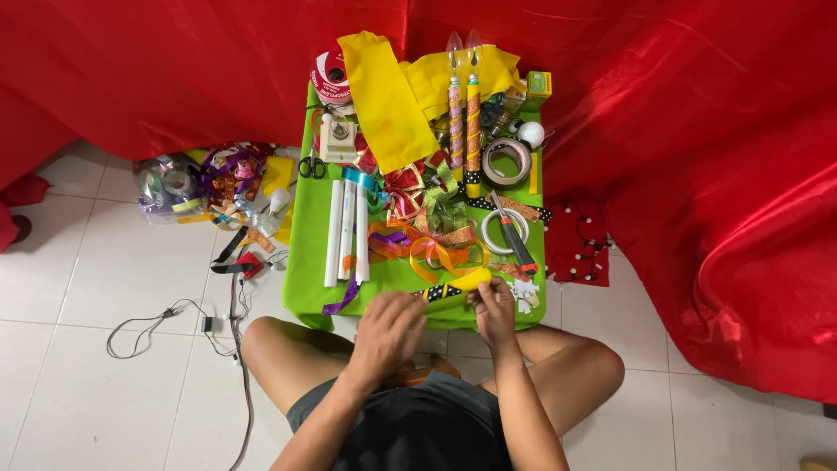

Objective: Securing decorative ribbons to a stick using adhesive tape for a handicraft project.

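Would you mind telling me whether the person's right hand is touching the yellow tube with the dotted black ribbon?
Touching. The head view shows the right hand with its fingers on the yellow tube at its right end.

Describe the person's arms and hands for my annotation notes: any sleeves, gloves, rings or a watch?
Both arms are bare from the elbows down, with no sleeves showing. The left hand and the right hand wear no gloves, and no watch, bracelet or ring can be made out at this size. The only clothing in view is a dark top at the lower edge, with bare knees to either side.
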